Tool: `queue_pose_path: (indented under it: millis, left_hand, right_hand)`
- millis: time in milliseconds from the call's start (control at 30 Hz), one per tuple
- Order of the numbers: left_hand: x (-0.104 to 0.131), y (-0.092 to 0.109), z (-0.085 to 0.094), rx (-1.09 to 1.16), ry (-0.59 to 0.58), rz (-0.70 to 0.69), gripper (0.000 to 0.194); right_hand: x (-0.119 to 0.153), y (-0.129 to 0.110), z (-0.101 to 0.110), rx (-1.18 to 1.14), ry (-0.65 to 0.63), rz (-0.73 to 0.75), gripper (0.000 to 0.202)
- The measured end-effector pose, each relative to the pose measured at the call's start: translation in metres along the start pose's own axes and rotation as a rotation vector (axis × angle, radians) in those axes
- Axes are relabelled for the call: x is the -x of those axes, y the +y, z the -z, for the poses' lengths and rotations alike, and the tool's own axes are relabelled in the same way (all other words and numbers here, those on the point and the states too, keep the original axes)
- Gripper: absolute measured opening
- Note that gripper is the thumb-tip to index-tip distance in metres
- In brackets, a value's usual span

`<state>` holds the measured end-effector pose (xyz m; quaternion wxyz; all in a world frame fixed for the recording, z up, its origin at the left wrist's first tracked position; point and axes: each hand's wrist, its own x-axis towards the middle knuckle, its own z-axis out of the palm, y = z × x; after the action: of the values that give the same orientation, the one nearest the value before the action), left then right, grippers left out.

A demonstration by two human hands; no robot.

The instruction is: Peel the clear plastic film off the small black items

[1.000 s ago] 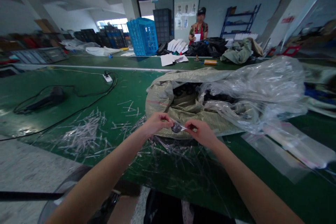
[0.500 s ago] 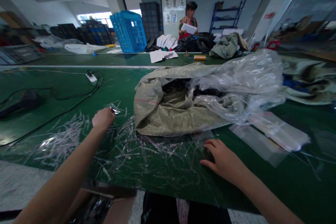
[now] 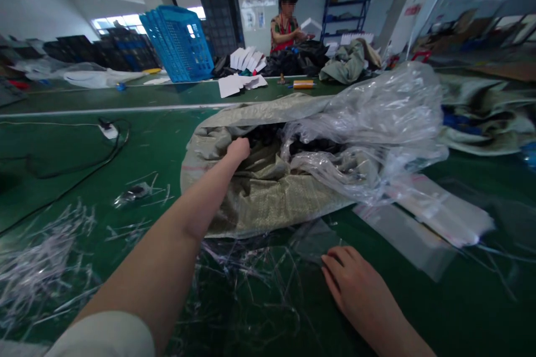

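Note:
My left hand [image 3: 239, 149] reaches into the mouth of a beige woven sack [image 3: 268, 206]; its fingers are hidden behind the hand. Dark items [image 3: 268, 135] show inside the sack, too shadowed to name. My right hand [image 3: 358, 284] lies palm down on the green table, fingers lightly bent, its fingertips at the edge of a flat clear plastic bag [image 3: 314, 239]. On the left, a small dark object in clear plastic wrap [image 3: 134, 194] rests on the table. A crumpled clear plastic liner [image 3: 377, 111] spills from the sack's right side.
Thin clear strips [image 3: 46, 262] lie heaped at left and scattered before the sack. Stacked clear bags [image 3: 439, 209] lie at right. A black cable [image 3: 84, 181] crosses the left side. A blue crate [image 3: 180, 44] and a person [image 3: 285, 28] are across the table.
My left hand has let go of the small wrapped dark object at left and moved right into the sack's mouth. My right hand's fingers have drawn closer together. The view has shifted.

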<state>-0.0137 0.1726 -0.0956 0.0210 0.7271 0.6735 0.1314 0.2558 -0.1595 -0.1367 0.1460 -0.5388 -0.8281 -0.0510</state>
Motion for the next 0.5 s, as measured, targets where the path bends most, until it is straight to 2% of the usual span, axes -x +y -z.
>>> queue_pose_path:
  millis: [133, 233, 300, 367, 433, 500]
  left_hand:
    - [-0.009, 0.002, 0.000, 0.028, 0.013, 0.063, 0.024]
    - [0.011, 0.013, 0.012, 0.088, 0.051, 0.022, 0.033]
    - [0.039, 0.022, 0.018, 0.170, 0.027, -0.104, 0.036]
    - [0.076, 0.029, 0.018, 0.284, -0.088, -0.304, 0.035]
    - [0.115, 0.032, 0.014, 0.302, -0.177, -0.378, 0.035]
    - [0.148, 0.034, 0.011, 0.325, -0.189, -0.389, 0.037]
  right_hand:
    - [0.005, 0.002, 0.003, -0.016, -0.003, -0.027, 0.020]
    - [0.008, 0.010, 0.012, -0.147, 0.089, -0.109, 0.021]
    - [0.008, 0.017, 0.022, -0.319, 0.162, -0.221, 0.020]
    - [0.006, 0.022, 0.033, -0.580, 0.177, -0.374, 0.021]
    - [-0.001, 0.024, 0.043, -0.921, 0.145, -0.525, 0.025]
    - [-0.012, 0.022, 0.049, -1.245, 0.135, -0.615, 0.029]
